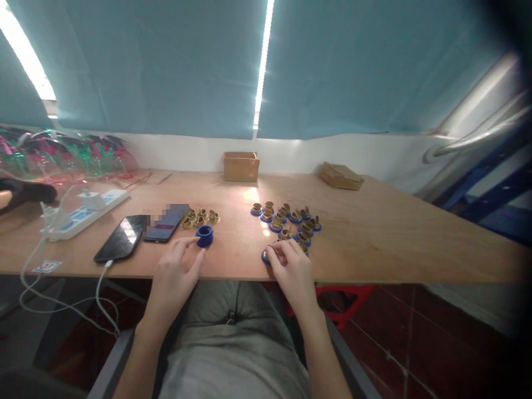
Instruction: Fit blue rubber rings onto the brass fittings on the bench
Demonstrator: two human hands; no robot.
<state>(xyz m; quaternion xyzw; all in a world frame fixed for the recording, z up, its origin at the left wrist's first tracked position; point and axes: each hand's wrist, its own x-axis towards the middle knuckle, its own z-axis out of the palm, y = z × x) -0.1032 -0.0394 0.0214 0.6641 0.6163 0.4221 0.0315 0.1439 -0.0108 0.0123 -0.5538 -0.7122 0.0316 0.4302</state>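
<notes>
My left hand (178, 263) is beside a short stack of blue rings (205, 236), thumb and index finger apart. Its index fingertip reaches the stack's left side. Just behind the rings lie several small brass-coloured fittings (200, 221) without blue rings. My right hand (291, 263) pinches a brass fitting with a blue ring (265, 256) near the table's front edge; the fingers partly cover it. More brass fittings seated on blue rings (276, 224) are grouped behind and beside that hand, some partly hidden by it.
On the wooden table (394, 238), two phones (120, 238) and a white power strip (85, 214) with cables lie to the left. Clear spray bottles (62, 158) stand at the back left. An open cardboard box (241, 168) and a brown packet (341, 175) are at the back.
</notes>
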